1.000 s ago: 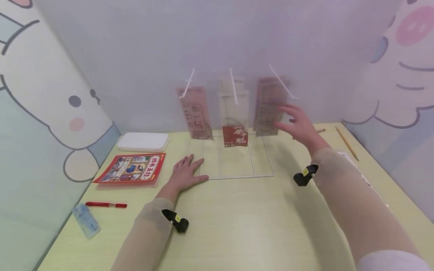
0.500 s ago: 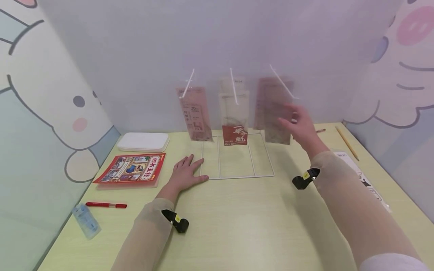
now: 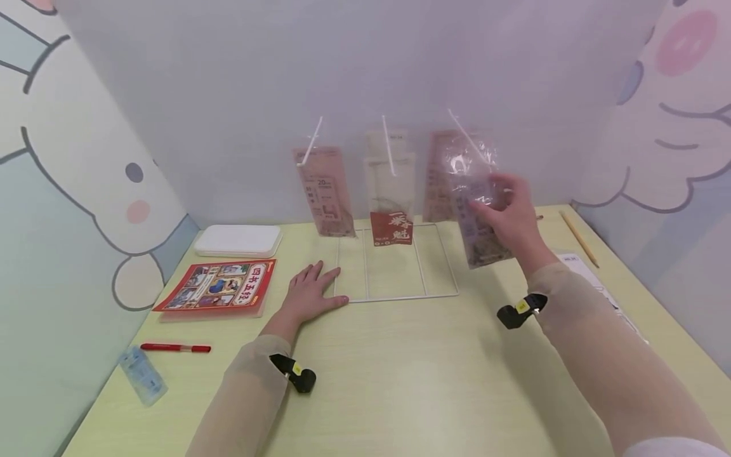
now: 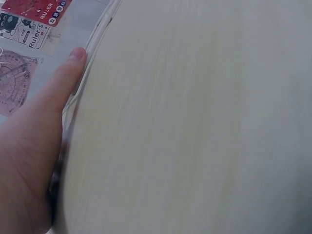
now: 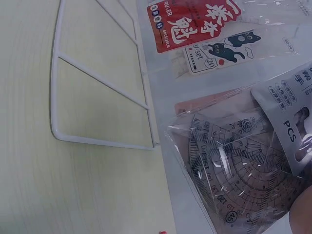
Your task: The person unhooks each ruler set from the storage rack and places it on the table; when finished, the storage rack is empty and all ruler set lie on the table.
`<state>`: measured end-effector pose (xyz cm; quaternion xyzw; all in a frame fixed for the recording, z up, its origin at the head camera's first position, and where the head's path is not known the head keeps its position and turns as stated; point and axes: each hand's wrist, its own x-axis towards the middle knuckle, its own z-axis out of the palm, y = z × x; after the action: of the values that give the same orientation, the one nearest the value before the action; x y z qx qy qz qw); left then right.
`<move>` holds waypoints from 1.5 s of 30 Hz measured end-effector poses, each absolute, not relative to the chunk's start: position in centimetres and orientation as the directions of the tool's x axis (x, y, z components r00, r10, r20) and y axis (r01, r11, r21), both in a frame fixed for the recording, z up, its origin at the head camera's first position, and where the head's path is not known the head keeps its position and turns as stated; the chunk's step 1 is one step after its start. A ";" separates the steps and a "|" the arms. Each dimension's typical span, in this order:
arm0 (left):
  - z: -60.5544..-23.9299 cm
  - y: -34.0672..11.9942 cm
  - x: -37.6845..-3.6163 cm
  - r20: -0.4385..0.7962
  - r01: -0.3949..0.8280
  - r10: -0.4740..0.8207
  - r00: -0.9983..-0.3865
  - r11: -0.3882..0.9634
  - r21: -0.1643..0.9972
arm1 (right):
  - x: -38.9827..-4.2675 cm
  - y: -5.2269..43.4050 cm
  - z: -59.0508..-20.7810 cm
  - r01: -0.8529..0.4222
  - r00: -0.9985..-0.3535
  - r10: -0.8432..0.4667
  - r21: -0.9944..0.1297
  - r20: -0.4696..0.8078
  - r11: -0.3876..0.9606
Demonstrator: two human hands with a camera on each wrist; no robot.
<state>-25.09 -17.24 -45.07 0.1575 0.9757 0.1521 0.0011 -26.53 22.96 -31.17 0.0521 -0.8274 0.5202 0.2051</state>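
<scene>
My right hand (image 3: 514, 212) grips a clear packet of rulers (image 3: 476, 238) by its side, at the right prong (image 3: 471, 139) of a white wire display rack (image 3: 400, 298). In the right wrist view a protractor and scales show inside this ruler packet (image 5: 239, 170). Whether its top still hangs on the prong, I cannot tell. Behind it hangs a pinkish packet (image 3: 437, 184). Cream and red ruler packets (image 3: 391, 190) hang on the middle prong, a pink packet (image 3: 325, 190) on the left one. My left hand (image 3: 308, 295) lies spread at the rack base's left side, thumb touching the wire (image 4: 92, 53).
Left on the table lie a white case (image 3: 238, 240), a red comic-style book (image 3: 219, 285), a red pen (image 3: 175, 348) and a bluish packet (image 3: 143, 374). At right are a pencil (image 3: 579, 238) and a white printed sheet (image 3: 588, 273), partly behind my arm. A wall stands behind the rack.
My right hand has reached the front packet on the right prong, gripped it and drawn it forward and down, apart from the packet behind. My left hand has stayed in place.
</scene>
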 end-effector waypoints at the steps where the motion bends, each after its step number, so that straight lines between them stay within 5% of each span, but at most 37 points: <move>1: -45.1 -17.3 -25.1 0.046 0.308 0.308 -0.950 0.904 0.296 | -26.4 23.0 -31.1 -0.297 -0.910 0.132 -0.840 0.393 0.454; 45: -44.4 -17.3 -25.1 0.033 0.300 0.304 -0.952 0.906 0.300 | -19.8 27.0 -29.6 -0.358 -0.880 0.030 -0.703 0.474 0.614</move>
<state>-25.08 -17.34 -44.41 0.1549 0.9761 0.1525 0.0071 -19.77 26.98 -29.65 0.0941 -0.8695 0.4288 0.2262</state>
